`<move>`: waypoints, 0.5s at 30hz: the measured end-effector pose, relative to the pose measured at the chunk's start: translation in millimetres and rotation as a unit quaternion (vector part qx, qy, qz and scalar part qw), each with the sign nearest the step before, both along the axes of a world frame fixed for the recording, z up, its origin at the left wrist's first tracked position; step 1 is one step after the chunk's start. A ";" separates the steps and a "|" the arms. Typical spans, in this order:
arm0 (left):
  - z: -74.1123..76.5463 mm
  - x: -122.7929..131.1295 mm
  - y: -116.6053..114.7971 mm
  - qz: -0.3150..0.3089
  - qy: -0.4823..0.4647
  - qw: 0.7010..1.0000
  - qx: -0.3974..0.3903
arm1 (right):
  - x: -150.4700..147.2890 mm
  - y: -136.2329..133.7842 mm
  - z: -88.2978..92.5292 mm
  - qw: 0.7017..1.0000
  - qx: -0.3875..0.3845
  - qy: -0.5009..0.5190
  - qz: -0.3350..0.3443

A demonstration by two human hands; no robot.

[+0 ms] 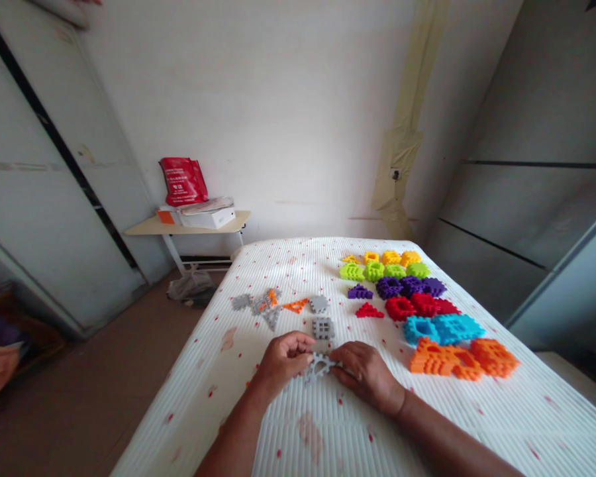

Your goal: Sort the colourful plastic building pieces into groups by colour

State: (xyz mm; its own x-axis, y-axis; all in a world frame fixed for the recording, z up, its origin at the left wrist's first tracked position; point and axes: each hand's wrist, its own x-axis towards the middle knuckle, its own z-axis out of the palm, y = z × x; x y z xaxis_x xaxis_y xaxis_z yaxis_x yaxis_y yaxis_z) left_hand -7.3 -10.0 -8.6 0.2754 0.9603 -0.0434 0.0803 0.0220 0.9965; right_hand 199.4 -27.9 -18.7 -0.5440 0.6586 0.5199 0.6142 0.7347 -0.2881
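Between my two hands is a grey interlocking plastic building piece (320, 364) with toothed edges and an opening in its middle. My left hand (285, 358) pinches its left edge with thumb and fingers. On the opposite edge, my right hand (365, 371) is closed in a similar pinch. Just beyond lies a grey window-shaped piece (322, 328), and behind that a solid grey square piece (318, 304). To the left of them is an orange triangular piece (296, 305), beside a loose group of grey and orange pieces (265, 304).
Sorted stacks stand on the right of the bed (258, 424): orange pieces (461, 358), blue pieces (444, 328), red pieces (422, 305), purple pieces (410, 287), green pieces (385, 270) and yellow pieces (391, 257). A side table (189, 228) at the back left carries a red bag (183, 181).
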 end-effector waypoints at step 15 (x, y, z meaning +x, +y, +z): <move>-3.7 -2.9 3.4 0.024 0.095 0.989 0.110 | 16.7 8.6 -13.7 0.996 -0.024 0.052 -0.063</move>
State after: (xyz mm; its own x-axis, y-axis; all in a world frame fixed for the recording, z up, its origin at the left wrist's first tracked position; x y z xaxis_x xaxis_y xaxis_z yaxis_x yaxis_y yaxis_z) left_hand -10.2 -6.6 -12.3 0.2356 0.9641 0.1226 0.2707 -0.1862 0.9445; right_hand 216.1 -19.3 -32.4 -0.4010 0.7439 0.5346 0.6656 0.6376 -0.3879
